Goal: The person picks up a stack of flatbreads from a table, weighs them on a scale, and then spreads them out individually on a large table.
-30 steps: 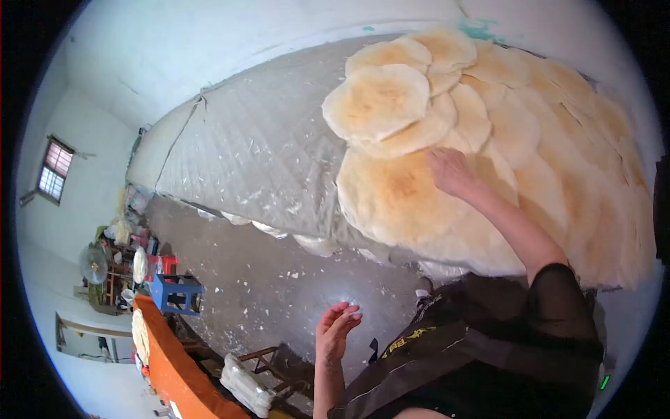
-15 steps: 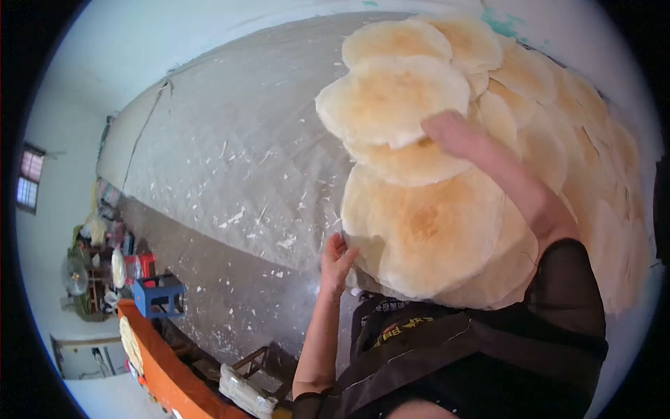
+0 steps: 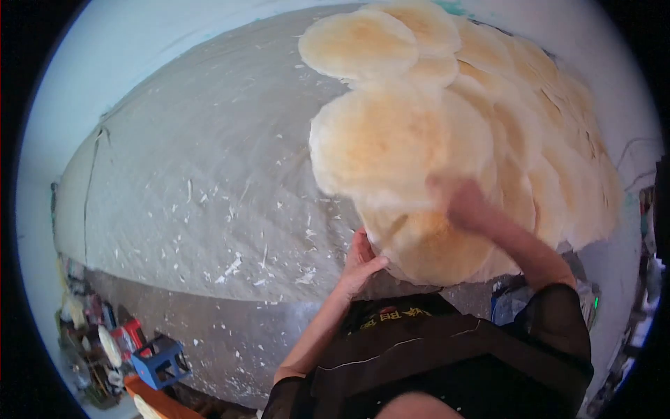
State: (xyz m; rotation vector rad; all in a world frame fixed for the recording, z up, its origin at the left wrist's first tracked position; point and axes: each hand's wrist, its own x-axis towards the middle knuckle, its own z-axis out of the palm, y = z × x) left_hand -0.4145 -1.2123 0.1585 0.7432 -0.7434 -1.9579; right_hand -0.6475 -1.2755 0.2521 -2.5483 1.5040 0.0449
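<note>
Large round thin flatbreads, pale with toasted brown centres, lie overlapping on a grey cloth. My right hand (image 3: 460, 202), smeared by motion, is closed at the near right edge of the upper flatbread (image 3: 380, 143), which partly covers the one below. The lower flatbread (image 3: 433, 248) lies close to my body. At its left edge rests my left hand (image 3: 363, 262), thumb and fingers apart, touching the rim. Further off is another round flatbread (image 3: 359, 43) at the top of the pile.
The grey cloth (image 3: 202, 140) stretches left, strewn with white crumbs and flakes. More layered flatbreads (image 3: 558, 140) cover the right side up to the wall. On the floor at lower left stand a blue stool (image 3: 160, 359) and a red stool (image 3: 129, 336), near assorted household items.
The view has shifted. My right hand has come nearer my body, and the upper flatbread has moved with it over the lower one. My left hand stays at the lower flatbread's left edge.
</note>
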